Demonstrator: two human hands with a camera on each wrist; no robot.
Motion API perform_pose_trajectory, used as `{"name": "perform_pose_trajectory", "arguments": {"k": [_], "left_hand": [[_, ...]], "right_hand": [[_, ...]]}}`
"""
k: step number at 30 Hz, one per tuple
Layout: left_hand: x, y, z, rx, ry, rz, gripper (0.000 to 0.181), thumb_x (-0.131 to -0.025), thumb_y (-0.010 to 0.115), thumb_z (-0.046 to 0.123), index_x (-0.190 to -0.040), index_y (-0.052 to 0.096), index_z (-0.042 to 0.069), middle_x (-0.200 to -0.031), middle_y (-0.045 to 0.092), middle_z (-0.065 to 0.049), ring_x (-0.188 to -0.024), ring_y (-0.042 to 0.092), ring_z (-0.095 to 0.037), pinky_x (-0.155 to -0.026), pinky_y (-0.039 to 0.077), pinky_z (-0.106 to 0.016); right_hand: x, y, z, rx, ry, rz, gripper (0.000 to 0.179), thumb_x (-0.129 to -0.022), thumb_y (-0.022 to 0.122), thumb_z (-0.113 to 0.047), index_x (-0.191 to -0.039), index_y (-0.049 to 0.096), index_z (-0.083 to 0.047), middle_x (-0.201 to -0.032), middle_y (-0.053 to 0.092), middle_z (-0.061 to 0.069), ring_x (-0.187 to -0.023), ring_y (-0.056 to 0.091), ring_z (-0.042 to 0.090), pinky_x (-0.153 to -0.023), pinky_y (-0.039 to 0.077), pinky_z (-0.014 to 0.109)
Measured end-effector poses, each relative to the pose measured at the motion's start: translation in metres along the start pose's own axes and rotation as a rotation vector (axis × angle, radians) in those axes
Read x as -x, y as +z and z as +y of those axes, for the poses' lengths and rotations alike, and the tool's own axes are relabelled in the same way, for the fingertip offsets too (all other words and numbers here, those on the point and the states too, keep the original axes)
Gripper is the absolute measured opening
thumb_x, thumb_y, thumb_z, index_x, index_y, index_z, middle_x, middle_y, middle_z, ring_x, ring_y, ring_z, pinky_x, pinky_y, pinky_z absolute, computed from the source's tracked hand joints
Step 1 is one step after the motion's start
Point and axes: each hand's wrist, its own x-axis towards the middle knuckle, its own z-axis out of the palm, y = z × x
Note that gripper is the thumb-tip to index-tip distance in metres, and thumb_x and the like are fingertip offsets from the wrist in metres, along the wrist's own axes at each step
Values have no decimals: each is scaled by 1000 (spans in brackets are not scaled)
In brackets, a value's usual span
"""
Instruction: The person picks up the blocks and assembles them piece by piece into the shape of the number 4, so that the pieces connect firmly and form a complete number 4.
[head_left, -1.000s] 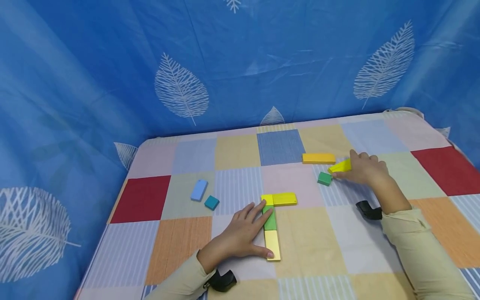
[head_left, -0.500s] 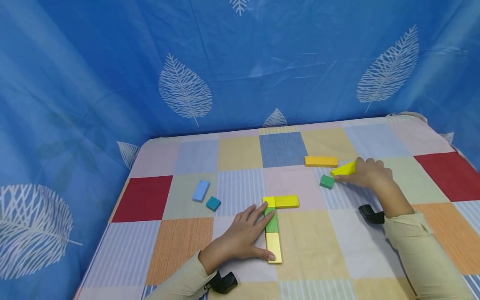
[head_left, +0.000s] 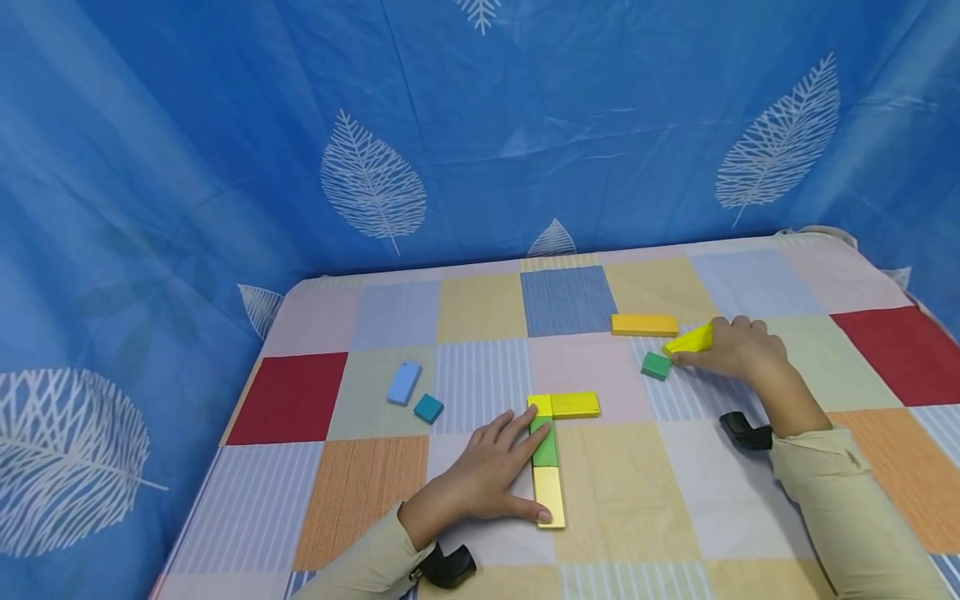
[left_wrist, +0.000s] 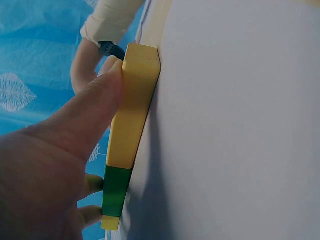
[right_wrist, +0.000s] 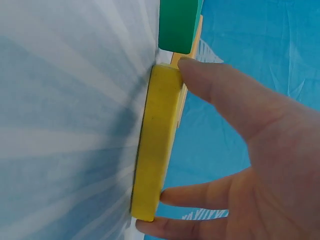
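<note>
My left hand [head_left: 487, 479] lies with spread fingers along a row of flat blocks. Its thumb rests on the pale yellow block [head_left: 550, 492], nearest me; fingertips touch the green block [head_left: 547, 450] and reach the small yellow block [head_left: 539, 405] at the far end. Joined to that end, a longer yellow block [head_left: 576, 405] points right. Farther back, my right hand [head_left: 738, 348] grips another yellow block [right_wrist: 155, 140] by its ends, thumb at one and fingers at the other. This block lies close to a small dark green block [head_left: 656, 366].
An orange block [head_left: 645, 325] lies behind the right hand's block. Off to the left are a light blue block [head_left: 404, 383] and a small teal block [head_left: 428, 408]. A patchwork cloth [head_left: 615, 492] covers the table, and a blue leaf-print curtain [head_left: 525, 125] hangs behind it.
The head view has shifted slightly, so everything sits a little lower and farther right in it. Both hands and the blocks keep their places relative to each other.
</note>
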Motion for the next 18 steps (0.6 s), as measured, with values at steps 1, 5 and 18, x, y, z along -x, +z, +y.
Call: {"name": "perform_pose_trajectory", "arguments": {"k": [1, 5, 18], "left_hand": [[0, 0, 0, 1, -2, -3, 100, -71, 59, 68, -147, 16, 21, -154, 8, -5, -138, 18, -33, -105, 26, -51], [1, 1, 0, 1, -2, 1, 100, -71, 59, 68, -147, 16, 22, -154, 9, -5, -138, 19, -33, -105, 27, -51], [1, 0, 0, -6, -2, 5, 99, -71, 59, 69, -147, 16, 22, -154, 9, -4, -138, 19, -32, -105, 27, -50]], "right_hand": [[0, 0, 0, 3, -6, 6, 92, -69, 63, -63, -112, 42, 15, -89, 44, 25, -85, 37, 40, -65, 38, 46], [-1, 2, -1, 22, -33, 87, 86, -68, 66, -59, -111, 44, 13, -89, 45, 26, -83, 39, 39, -65, 37, 47], [-6, 3, 2, 55, -68, 226, 91, -68, 65, -59, -116, 46, 15, -100, 46, 34, -84, 41, 42, -68, 39, 54]]}}
